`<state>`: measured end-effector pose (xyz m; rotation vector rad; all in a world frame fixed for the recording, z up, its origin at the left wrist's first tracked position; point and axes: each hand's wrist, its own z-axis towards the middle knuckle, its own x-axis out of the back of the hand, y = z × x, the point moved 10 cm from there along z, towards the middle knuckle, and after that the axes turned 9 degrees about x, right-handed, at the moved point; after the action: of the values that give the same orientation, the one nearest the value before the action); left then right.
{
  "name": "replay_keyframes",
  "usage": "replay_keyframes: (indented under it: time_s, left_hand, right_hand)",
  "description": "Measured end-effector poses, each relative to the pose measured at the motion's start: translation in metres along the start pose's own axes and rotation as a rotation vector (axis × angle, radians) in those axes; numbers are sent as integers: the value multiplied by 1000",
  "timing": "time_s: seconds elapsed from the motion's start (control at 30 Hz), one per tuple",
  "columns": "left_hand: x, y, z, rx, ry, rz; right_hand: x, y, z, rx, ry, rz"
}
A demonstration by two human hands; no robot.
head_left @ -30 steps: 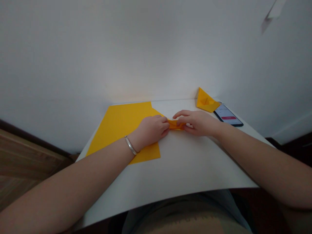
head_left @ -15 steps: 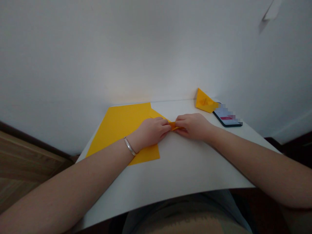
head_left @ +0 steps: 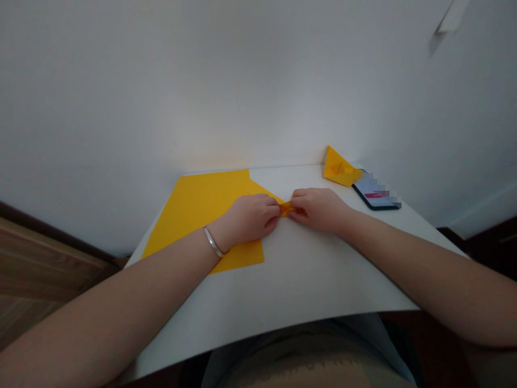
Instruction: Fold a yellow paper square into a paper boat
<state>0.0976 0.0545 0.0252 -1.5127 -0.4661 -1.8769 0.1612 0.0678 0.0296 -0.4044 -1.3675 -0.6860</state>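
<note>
A small folded piece of orange paper (head_left: 285,208) sits between my two hands over the white table (head_left: 307,275). My left hand (head_left: 251,217), with a silver bracelet on its wrist, is curled and pinches the piece's left end. My right hand (head_left: 319,209) is curled too and pinches its right end. Most of the piece is hidden by my fingers. My left hand rests over a stack of flat orange sheets (head_left: 202,207).
A finished orange paper boat (head_left: 339,168) stands at the table's far right corner by the white wall. Next to it lies a phone (head_left: 375,195) with a lit screen. Wooden floor shows to the left of the table.
My right hand's fingers, stretched out a second ago, have curled in onto the folded piece. Both hands have drawn closer together, so less of the paper shows.
</note>
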Motion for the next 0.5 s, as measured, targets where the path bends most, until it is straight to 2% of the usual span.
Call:
replay_keyframes:
  time_s: [0.1,0.3,0.5]
  left_hand:
    - [0,0,1,16,-28,37]
    - [1,8,0,-61,-38,57]
    - [-1,10,-3,-100,-28,53]
  right_hand:
    - [-1,3,0,-21,3,-4]
    - [-5,7,1,-31,40,89]
    - [3,12,-2,-24,39,89]
